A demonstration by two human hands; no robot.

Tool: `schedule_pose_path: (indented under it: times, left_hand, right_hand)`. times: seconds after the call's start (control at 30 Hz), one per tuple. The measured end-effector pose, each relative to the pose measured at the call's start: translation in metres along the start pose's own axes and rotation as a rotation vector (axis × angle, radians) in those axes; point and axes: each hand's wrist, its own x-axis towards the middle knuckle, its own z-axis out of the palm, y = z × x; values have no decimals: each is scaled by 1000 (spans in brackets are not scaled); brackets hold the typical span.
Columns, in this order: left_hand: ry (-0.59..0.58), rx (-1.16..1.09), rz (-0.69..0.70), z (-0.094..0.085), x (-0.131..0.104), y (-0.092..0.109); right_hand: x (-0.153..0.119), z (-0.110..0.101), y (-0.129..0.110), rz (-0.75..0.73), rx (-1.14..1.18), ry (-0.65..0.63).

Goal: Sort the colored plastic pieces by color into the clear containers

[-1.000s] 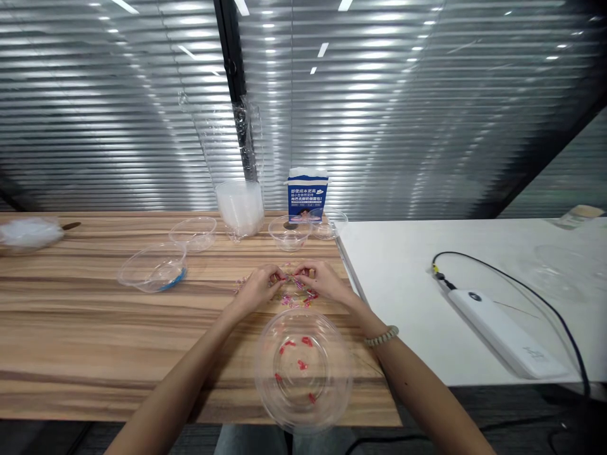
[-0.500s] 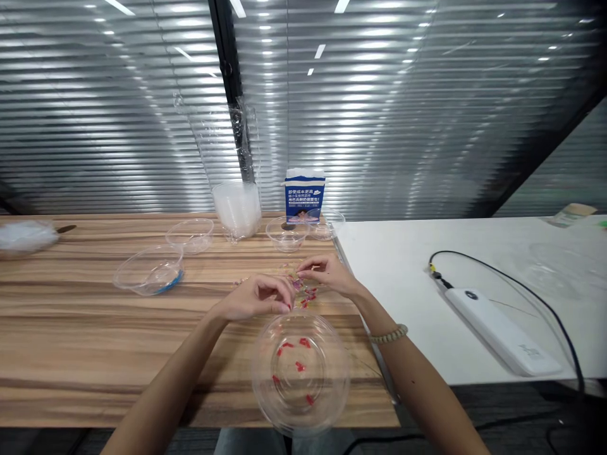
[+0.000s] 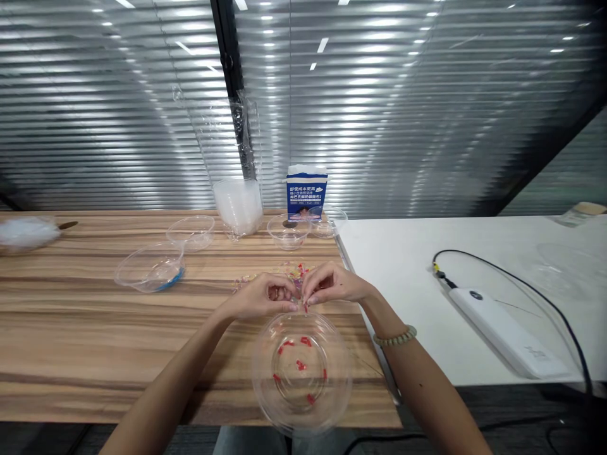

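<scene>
Right in front of me a clear round bowl (image 3: 265,385) holds several small red pieces (image 3: 301,365). Just past its far rim my right hand (image 3: 334,284) pinches a small red piece (image 3: 306,309) between thumb and fingertips. My left hand (image 3: 270,296) is beside it, thumb and fingers pressed together near the same spot; what it holds, if anything, is too small to tell. Small red, yellow and purple pieces (image 3: 296,270) are scattered behind both hands, partly hidden by them.
Clear bowls (image 3: 289,232) stand behind the hands, others (image 3: 152,268) at the left. A blue box (image 3: 306,196) and stacked clear containers (image 3: 238,205) are at the back. A white power bank (image 3: 507,332) with a black cable lies on the white table (image 3: 393,253).
My right hand has come nearer to me and beside the left fingertips. One more red piece lies at the right inside the bowl. A red piece now shows at my right fingertips.
</scene>
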Motion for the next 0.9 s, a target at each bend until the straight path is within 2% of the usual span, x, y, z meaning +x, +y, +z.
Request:
schedule_pose_path:
  times: [0.1, 0.23, 0.33, 0.43, 0.6, 0.9]
  left_hand:
    - [-44, 47, -41, 1, -1, -2]
    - [-137, 30, -86, 1, -2, -9]
    - [-231, -29, -132, 0, -3, -13]
    - [-300, -88, -144, -3, -5, -15]
    - [-441, -195, -213, -8, -9, -17]
    - [-482, -180, -223, -18, -8, -16]
  right_hand:
    - [0, 1, 0, -11, -19, 20]
    - [0, -1, 3, 38, -67, 120]
    - [1, -5, 9, 110, -245, 175]
    - [1, -12, 17, 181, -442, 141]
    - [-3, -21, 28, 263, -537, 42]
    - [-6, -26, 38, 350, -563, 28]
